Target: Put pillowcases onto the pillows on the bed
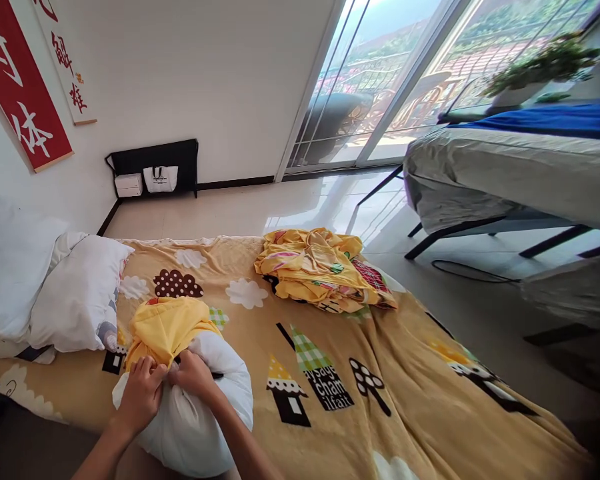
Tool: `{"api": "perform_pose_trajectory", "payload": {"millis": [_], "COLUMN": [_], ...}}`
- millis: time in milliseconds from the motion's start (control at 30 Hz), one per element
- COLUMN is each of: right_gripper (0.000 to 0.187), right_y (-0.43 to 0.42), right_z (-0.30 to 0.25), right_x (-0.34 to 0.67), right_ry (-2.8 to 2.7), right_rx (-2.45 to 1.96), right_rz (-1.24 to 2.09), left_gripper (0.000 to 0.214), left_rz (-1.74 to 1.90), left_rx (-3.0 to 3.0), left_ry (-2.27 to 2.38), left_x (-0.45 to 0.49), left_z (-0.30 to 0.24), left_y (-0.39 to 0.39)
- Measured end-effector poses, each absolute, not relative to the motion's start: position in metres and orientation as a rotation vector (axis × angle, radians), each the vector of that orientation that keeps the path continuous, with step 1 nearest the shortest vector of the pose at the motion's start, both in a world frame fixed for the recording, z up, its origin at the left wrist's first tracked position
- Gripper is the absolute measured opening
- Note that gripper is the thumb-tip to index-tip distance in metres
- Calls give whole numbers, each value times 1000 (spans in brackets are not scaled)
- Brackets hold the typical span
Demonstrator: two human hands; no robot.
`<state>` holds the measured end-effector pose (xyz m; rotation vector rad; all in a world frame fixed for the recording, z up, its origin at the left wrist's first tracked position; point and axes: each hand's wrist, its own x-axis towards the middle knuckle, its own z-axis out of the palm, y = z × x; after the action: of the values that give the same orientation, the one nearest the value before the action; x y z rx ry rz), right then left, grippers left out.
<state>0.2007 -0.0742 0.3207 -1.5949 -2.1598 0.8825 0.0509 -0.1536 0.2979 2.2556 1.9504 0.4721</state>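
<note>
A white pillow (190, 433) lies near me at the edge of the bed, its far end covered by a yellow pillowcase (173, 325). My left hand (144, 387) is closed on the pillowcase's gathered edge. Close beside it, my right hand (193, 375) also grips that edge, with its fingertips partly hidden in the folds. Between the hands the yellow fabric is bunched against the white pillow. A small dark patch shows next to my right hand.
White pillows (77, 300) lie at the left end of the bed. A heap of yellow patterned bedding (315, 267) rests on the tan printed blanket (325, 400). Beyond are a low black stand (155, 160), a glass sliding door (370, 87) and a grey-covered table (510, 173) with a potted plant (540, 70).
</note>
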Motion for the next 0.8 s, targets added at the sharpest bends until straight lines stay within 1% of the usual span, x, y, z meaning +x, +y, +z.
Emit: {"api": "perform_pose_trajectory", "payload": {"millis": [100,200,267,367,433,567,733,800], "right_gripper": [37,53,58,65,63,49,44,45], "right_y": [-102,-134,-154,-172,-172,-148,-119,-115], "right_z": [315,298,281,251,234,218,229,239], "right_x": [221,258,283,301,297,271,248,241], "right_ry": [-2169,-2040,-1995,-2008,-1998,-1945,-2044,-2150], "right_rx": [-1460,-1237,-1167,-1243,-1281,-1182,-1099,-1134], "right_rz": [883,637,425,228,174,146,237,339], "left_gripper": [25,24,23,20,16,9,16,14], "left_rz": [525,556,557,544,537,543,546,579], "left_rx": [2417,2423,2294,1962,1834,1849,1810,1741], "left_ry": [2021,2058,2081,2133,2136,2126,2190,2236], "left_x": [46,36,33,37,47,72,83,78], "left_z": [275,267,272,290,303,322,325,323], "left_y": [-161,-169,-171,-163,-151,-122,-93,-84]}}
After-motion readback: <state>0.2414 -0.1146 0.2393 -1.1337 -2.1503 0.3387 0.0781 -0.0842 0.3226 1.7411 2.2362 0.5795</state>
